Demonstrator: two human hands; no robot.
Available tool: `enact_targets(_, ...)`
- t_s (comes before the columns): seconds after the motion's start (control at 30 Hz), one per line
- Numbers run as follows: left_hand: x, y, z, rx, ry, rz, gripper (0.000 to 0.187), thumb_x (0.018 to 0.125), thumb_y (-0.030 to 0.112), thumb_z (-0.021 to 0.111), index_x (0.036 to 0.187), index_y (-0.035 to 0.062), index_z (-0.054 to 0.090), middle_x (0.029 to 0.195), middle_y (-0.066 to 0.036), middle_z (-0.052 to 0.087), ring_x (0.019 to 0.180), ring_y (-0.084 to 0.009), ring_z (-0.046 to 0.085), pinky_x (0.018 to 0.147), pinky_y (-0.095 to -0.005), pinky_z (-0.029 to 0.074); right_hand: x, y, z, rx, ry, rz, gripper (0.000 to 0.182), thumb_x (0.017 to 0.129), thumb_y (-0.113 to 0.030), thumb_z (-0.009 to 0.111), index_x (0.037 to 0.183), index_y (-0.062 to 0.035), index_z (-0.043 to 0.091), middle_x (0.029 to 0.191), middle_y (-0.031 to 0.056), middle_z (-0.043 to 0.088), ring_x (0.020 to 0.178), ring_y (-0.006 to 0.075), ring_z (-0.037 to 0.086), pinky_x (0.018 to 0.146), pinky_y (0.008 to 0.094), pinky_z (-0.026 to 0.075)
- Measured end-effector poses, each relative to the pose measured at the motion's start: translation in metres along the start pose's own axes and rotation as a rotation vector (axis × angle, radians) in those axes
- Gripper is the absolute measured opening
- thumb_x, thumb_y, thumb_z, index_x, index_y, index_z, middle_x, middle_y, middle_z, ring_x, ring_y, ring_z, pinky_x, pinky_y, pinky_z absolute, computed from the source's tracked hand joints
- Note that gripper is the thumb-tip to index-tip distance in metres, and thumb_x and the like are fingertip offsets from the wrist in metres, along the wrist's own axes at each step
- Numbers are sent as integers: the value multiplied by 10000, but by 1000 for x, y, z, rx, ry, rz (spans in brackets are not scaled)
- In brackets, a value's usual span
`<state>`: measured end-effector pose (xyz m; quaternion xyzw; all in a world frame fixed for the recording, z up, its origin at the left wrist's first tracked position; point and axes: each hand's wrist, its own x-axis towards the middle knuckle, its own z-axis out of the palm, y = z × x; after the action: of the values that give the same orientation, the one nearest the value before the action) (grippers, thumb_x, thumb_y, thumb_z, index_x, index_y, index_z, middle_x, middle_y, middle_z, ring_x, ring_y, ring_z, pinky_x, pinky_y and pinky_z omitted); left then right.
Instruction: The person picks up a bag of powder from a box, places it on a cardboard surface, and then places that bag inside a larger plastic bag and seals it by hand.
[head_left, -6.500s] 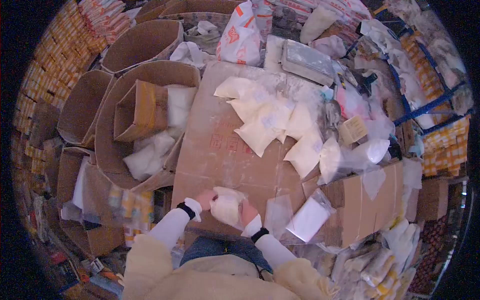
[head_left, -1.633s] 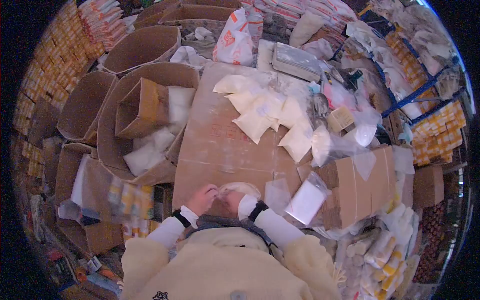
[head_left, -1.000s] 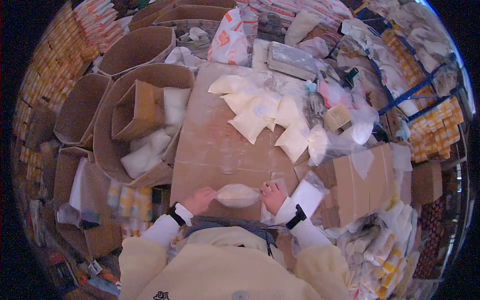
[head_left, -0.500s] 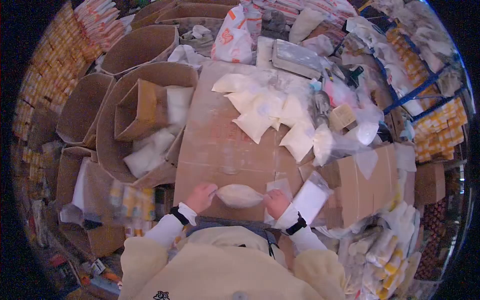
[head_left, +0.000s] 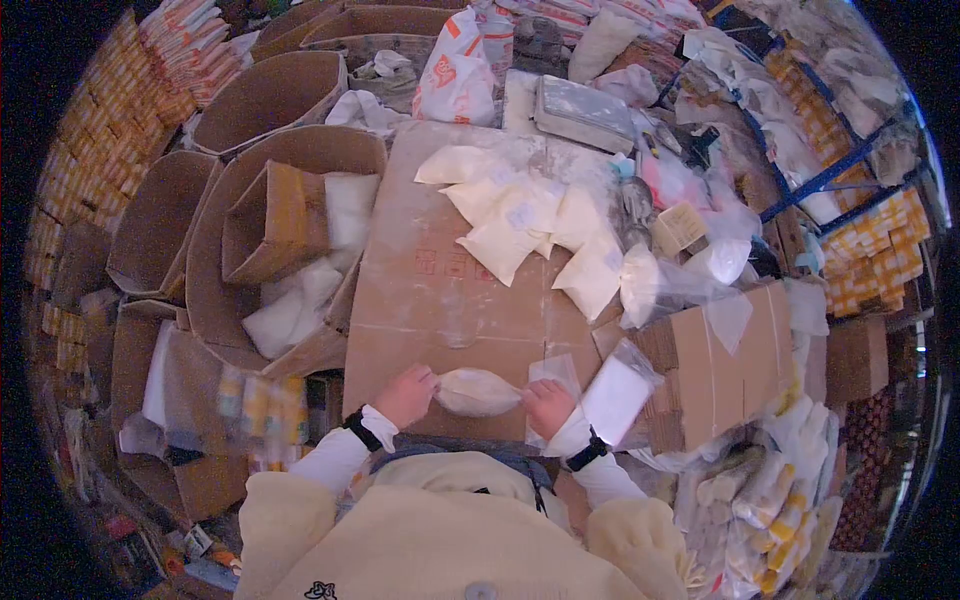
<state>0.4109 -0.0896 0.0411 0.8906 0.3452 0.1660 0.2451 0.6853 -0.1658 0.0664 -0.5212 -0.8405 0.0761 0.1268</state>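
Close to my body, a small plump bag of pale powder point(head_left: 478, 392) is stretched between my two hands above the cardboard-covered table point(head_left: 420, 325). My left hand point(head_left: 407, 395) pinches its left end, and my right hand point(head_left: 549, 406) pinches the right end. Just beside my right hand lie a clear plastic bag point(head_left: 556, 374) and a stack of white bags or sheets point(head_left: 618, 396). Farther up the table, several filled pale bags point(head_left: 520, 215) lie in an overlapping heap.
A metal scale point(head_left: 585, 112) stands at the back. Left of the table, a large open carton point(head_left: 205, 290) holds a smaller box point(head_left: 285, 225) and white bags. Folded cardboard point(head_left: 730, 360) rests at the right, near a blue rack point(head_left: 830, 180).
The whole view has shifted slightly. Both hands keep their pinch on the bag ends, and the bag stays in nearly the same place.
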Motion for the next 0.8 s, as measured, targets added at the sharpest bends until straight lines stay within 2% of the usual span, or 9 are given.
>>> enact_targets(0.2, 6, 3, -3, 27, -106, 15, 66, 686, 47, 505, 737, 49, 547, 766, -93, 491, 772, -269, 500, 688, -339, 436, 6, -4, -5, -5, 6, 11, 126, 658, -99, 573, 751, -45, 508, 772, 102, 529, 778, 281, 522, 690, 375, 424)
enact_targets(0.3, 10, 2, 1, -49, -61, 44, 74, 657, 48, 522, 725, 47, 548, 767, -92, 492, 782, -269, 501, 692, -341, 437, 5, -5, -5, 42, 16, 32, 124, 661, -102, 572, 749, -42, 508, 777, 106, 528, 776, 286, 520, 690, 377, 423)
enact_targets(0.4, 14, 6, 3, -43, -167, 37, 98, 635, 41, 529, 730, 50, 547, 759, -90, 491, 785, -271, 500, 689, -355, 434, 5, -6, -3, 69, 15, 65, 129, 663, -112, 574, 748, -39, 510, 789, 113, 530, 784, 289, 520, 695, 377, 422)
enact_targets(0.5, 13, 10, 6, 2, -88, 78, 116, 622, 23, 527, 734, 48, 540, 770, -94, 501, 798, -273, 502, 692, -367, 432, 0, -4, 0, 82, -63, 130, 135, 669, -123, 577, 751, -38, 514, 802, 118, 535, 790, 293, 523, 698, 382, 426)
enact_targets(0.7, 16, 17, 8, -19, -210, 22, 128, 614, 4, 522, 738, 38, 530, 809, -102, 524, 829, -277, 505, 722, -364, 433, 2, -10, -6, 80, 27, 82, 134, 689, -143, 578, 753, -43, 516, 809, 113, 544, 787, 288, 533, 687, 380, 444)
enact_targets(0.8, 17, 18, 9, -18, -189, 24, 138, 619, 6, 521, 751, 42, 539, 800, -105, 522, 832, -279, 505, 737, -360, 433, 1, -12, -9, 61, -31, 125, 135, 696, -150, 578, 756, -45, 516, 813, 110, 548, 787, 278, 537, 681, 371, 449)
